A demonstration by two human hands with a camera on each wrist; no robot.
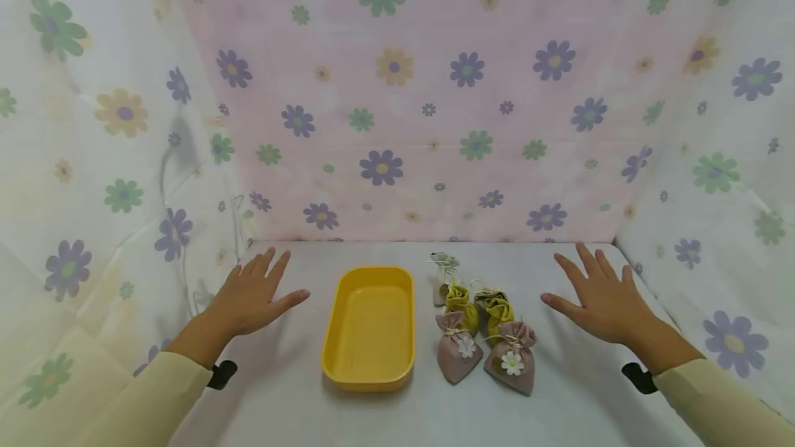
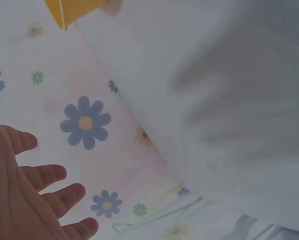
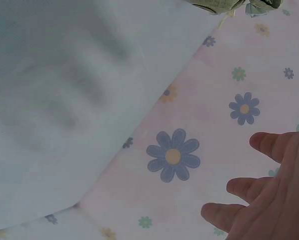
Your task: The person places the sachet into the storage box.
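My left hand (image 1: 251,299) hovers over the table left of a yellow tray (image 1: 369,386), fingers spread and holding nothing. On the other side, my right hand (image 1: 605,302) is held out flat with fingers apart, right of a group of small drawstring pouches. Two pinkish pouches with white flowers, one on the left (image 1: 456,354) and one on the right (image 1: 518,364), lie nearest me. Behind them are yellow-green pouches (image 1: 458,301) and a grey one (image 1: 444,267) farthest back. In the left wrist view the spread fingers (image 2: 52,175) touch nothing.
A white-covered table (image 1: 279,399) carries the tray and pouches. Flower-printed cloth (image 1: 428,150) hangs along the back and both sides. A pale cable (image 1: 164,178) shows at the left cloth.
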